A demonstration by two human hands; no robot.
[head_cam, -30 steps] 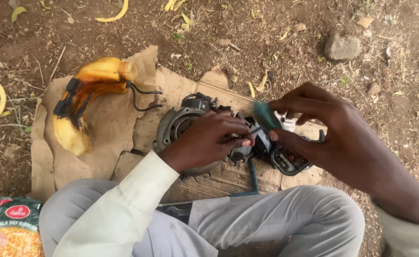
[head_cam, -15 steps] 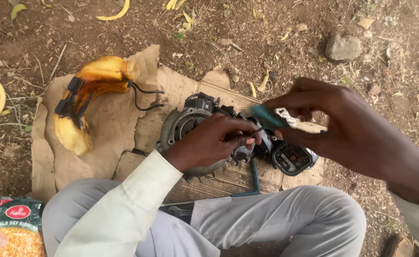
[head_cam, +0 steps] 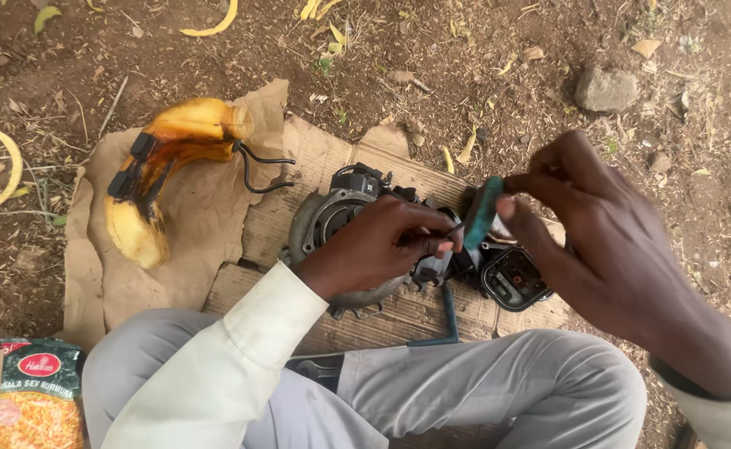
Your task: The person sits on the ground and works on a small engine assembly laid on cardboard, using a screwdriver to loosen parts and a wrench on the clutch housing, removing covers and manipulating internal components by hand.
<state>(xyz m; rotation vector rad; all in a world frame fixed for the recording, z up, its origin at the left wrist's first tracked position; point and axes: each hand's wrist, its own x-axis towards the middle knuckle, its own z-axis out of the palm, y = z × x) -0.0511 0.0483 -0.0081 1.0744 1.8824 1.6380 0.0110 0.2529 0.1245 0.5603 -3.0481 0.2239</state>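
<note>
A person sits on bare dirt, seen from above, with two hands working over one round grey engine part (head_cam: 332, 229) that lies on a wooden board (head_cam: 398, 316) in the middle of the scene. The left hand (head_cam: 378, 245) rests on the engine part, its fingers curled together around a thin dark tool (head_cam: 457, 229); how firmly it grips cannot be told. The right hand (head_cam: 598, 237), just to the right, pinches one small flat teal piece (head_cam: 482, 212) between thumb and fingertips, holding it upright just above the engine part's right end. Below that hand sits one black housing (head_cam: 515, 278) with an open square mouth, touching the engine part. One dark metal rod (head_cam: 448, 312) lies on the board near the person's knees.

To the left, on a sheet of brown cardboard (head_cam: 191, 224), lies one curved yellow cover (head_cam: 162, 166) with black fittings and two black wires trailing to the right. One orange and green snack packet (head_cam: 37, 403) sits at the near left corner. One grey stone (head_cam: 605, 87) lies far right on the dirt, among scattered yellow pods and dry leaves.
</note>
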